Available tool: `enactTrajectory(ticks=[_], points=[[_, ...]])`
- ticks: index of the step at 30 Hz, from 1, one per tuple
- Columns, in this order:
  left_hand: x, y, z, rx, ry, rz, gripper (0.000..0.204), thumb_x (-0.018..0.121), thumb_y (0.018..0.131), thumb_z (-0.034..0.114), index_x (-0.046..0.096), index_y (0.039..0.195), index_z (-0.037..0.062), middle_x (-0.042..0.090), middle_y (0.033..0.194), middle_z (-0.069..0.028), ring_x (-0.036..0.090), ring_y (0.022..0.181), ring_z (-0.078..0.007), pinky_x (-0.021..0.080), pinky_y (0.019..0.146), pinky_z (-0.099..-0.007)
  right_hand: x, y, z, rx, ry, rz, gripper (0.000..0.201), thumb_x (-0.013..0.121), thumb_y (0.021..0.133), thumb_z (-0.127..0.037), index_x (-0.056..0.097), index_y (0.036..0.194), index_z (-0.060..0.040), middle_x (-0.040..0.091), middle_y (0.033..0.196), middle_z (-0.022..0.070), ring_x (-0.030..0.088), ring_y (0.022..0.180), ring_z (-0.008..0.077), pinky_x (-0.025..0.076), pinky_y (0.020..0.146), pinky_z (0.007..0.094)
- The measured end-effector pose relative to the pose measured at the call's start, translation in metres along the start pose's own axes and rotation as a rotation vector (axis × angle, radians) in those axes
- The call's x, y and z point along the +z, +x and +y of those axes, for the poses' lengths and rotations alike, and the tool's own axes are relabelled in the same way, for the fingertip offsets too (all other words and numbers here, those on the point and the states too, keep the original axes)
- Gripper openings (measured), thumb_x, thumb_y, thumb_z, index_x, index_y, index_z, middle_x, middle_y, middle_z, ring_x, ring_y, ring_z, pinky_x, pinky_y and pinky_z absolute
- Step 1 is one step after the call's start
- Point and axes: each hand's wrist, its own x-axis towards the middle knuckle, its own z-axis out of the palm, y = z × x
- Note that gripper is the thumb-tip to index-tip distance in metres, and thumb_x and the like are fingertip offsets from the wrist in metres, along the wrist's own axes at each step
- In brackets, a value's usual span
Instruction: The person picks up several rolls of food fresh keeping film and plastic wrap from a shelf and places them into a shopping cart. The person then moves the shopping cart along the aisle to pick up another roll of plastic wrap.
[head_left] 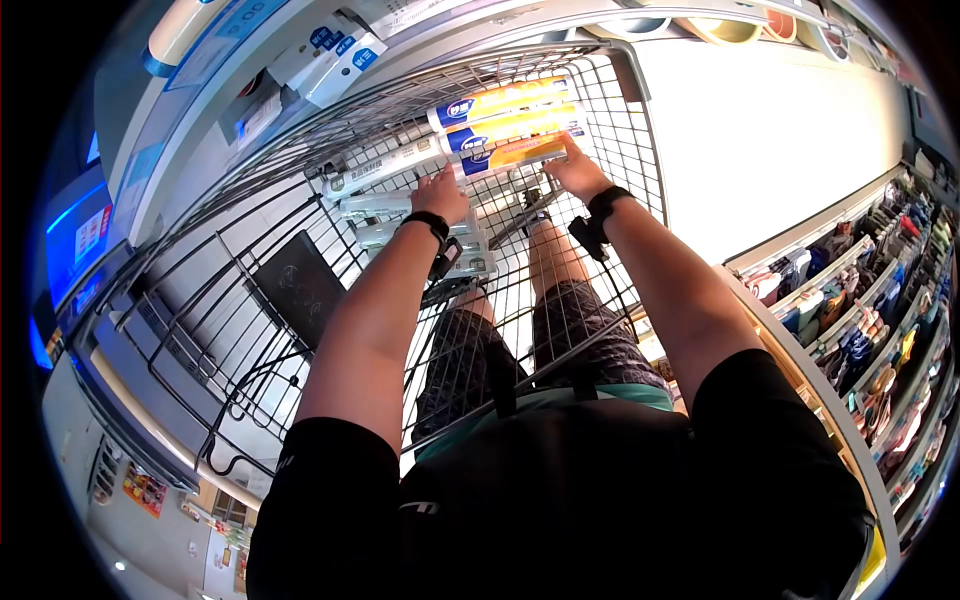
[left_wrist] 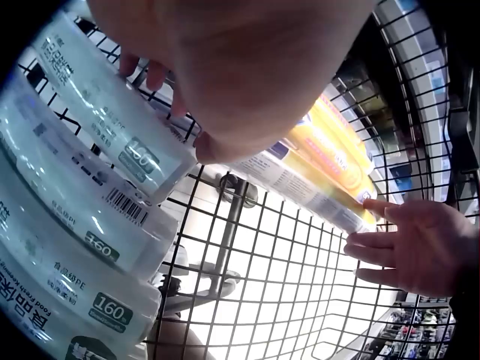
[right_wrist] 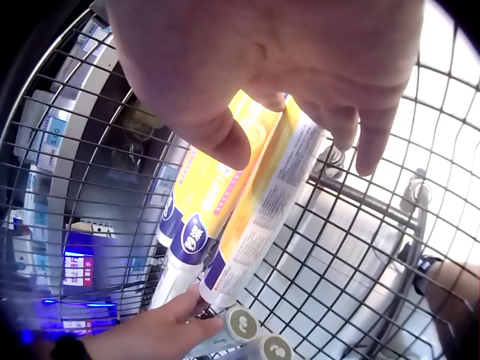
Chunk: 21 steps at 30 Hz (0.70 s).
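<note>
Several yellow-and-blue packages point(head_left: 515, 153) of rolled wrap lie side by side at the far end of a wire shopping cart point(head_left: 655, 165). My left hand point(head_left: 440, 195) is at the near left end of the closest yellow package point(right_wrist: 255, 206), fingertips right at its blue end. My right hand point(head_left: 582, 170) is at the opposite end. Its thumb lies over the yellow wrapping in the right wrist view, and its other fingers extend loosely past the package. Pale green tubes of food wrap point(left_wrist: 112, 199), marked 160, lie beside and below my left hand. A white tube point(head_left: 385, 168) lies behind it.
The wire basket surrounds both hands, with my legs point(head_left: 560, 260) visible through the mesh. A dark panel point(head_left: 297, 288) hangs on the cart's left. Shelving point(head_left: 150, 150) runs along the left, and racks of small goods point(head_left: 870, 290) stand on the right.
</note>
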Motion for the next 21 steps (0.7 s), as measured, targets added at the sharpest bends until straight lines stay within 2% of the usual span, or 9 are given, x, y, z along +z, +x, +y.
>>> enactTrajectory(ticks=[1,4,6,7,9,11,14,15,21], points=[[0.010,0.001,-0.007,0.000,-0.002,-0.001,0.059,0.053,0.079,0.029,0.038,0.132,0.0069,0.055,0.119,-0.0176,0.045,0.118,-0.0312,0.040,0.095,-0.0427,-0.002,-0.003,-0.002,0.001,-0.001,0.000,0.071,0.057,0.078,-0.027,0.025,0.139,-0.0113,0.056,0.112,0.0274,0.054,0.108,0.0386,0.042,0.091,0.0400],[0.015,-0.009,-0.021,0.111,-0.117,0.302,0.048,0.051,0.079,0.019,0.047,0.123,-0.0003,0.056,0.118,-0.0192,0.047,0.115,-0.0323,0.040,0.095,-0.0417,-0.010,-0.011,-0.010,0.036,-0.009,0.000,0.063,0.055,0.079,-0.027,0.034,0.135,-0.0080,0.059,0.107,0.0259,0.056,0.105,0.0375,0.043,0.088,0.0395],[-0.002,-0.025,-0.028,0.146,-0.232,0.254,0.043,0.052,0.079,0.018,0.050,0.118,-0.0014,0.057,0.114,-0.0198,0.050,0.111,-0.0331,0.041,0.094,-0.0405,-0.017,-0.019,-0.020,0.040,0.148,0.031,0.050,0.054,0.080,-0.025,0.047,0.124,-0.0027,0.063,0.097,0.0219,0.060,0.095,0.0309,0.046,0.082,0.0368],[-0.010,-0.035,-0.032,0.180,-0.350,0.196,0.039,0.053,0.079,0.017,0.054,0.113,-0.0025,0.058,0.111,-0.0204,0.053,0.107,-0.0339,0.042,0.093,-0.0393,-0.019,-0.028,-0.029,0.034,0.318,0.027,0.038,0.054,0.082,-0.023,0.055,0.111,0.0020,0.064,0.088,0.0150,0.061,0.085,0.0215,0.047,0.076,0.0318],[-0.028,-0.063,-0.033,0.179,-0.501,0.303,0.031,0.055,0.081,0.016,0.057,0.107,-0.0004,0.062,0.102,-0.0197,0.058,0.099,-0.0339,0.046,0.086,-0.0387,-0.038,-0.065,-0.059,-0.069,0.491,0.009,0.031,0.053,0.084,-0.018,0.056,0.107,0.0031,0.064,0.088,0.0098,0.059,0.080,0.0151,0.046,0.072,0.0267],[-0.066,-0.098,-0.024,0.130,-0.725,0.190,0.027,0.054,0.084,0.017,0.058,0.105,0.0006,0.063,0.100,-0.0176,0.060,0.095,-0.0296,0.047,0.083,-0.0351,-0.059,-0.099,-0.084,-0.143,0.638,0.006,0.022,0.049,0.088,-0.012,0.056,0.103,0.0022,0.063,0.090,0.0073,0.060,0.081,0.0146,0.046,0.073,0.0238],[-0.136,-0.160,0.000,0.355,-0.844,0.275,0.020,0.053,0.088,0.013,0.059,0.104,0.0013,0.064,0.096,-0.0124,0.061,0.089,-0.0200,0.047,0.080,-0.0293,-0.100,-0.162,-0.130,-0.390,0.630,0.095,0.019,0.047,0.091,-0.010,0.056,0.102,0.0026,0.062,0.088,0.0071,0.059,0.082,0.0142,0.047,0.076,0.0249],[-0.168,-0.188,0.013,0.397,-0.860,0.256,0.018,0.052,0.090,0.010,0.058,0.104,0.0009,0.063,0.096,-0.0047,0.057,0.090,-0.0121,0.045,0.081,-0.0258,-0.116,-0.183,-0.150,-0.481,0.624,0.128,0.018,0.046,0.092,-0.010,0.056,0.102,0.0027,0.062,0.087,0.0069,0.059,0.082,0.0140,0.047,0.076,0.0254],[-0.328,-0.332,0.075,0.780,-0.910,0.383,0.021,0.044,0.092,0.003,0.053,0.111,0.0010,0.057,0.108,-0.0060,0.052,0.104,-0.0126,0.039,0.093,-0.0260,-0.217,-0.291,-0.283,-0.899,0.543,0.329,0.018,0.052,0.092,-0.011,0.057,0.104,0.0018,0.062,0.093,0.0061,0.059,0.089,0.0124,0.047,0.080,0.0240]])
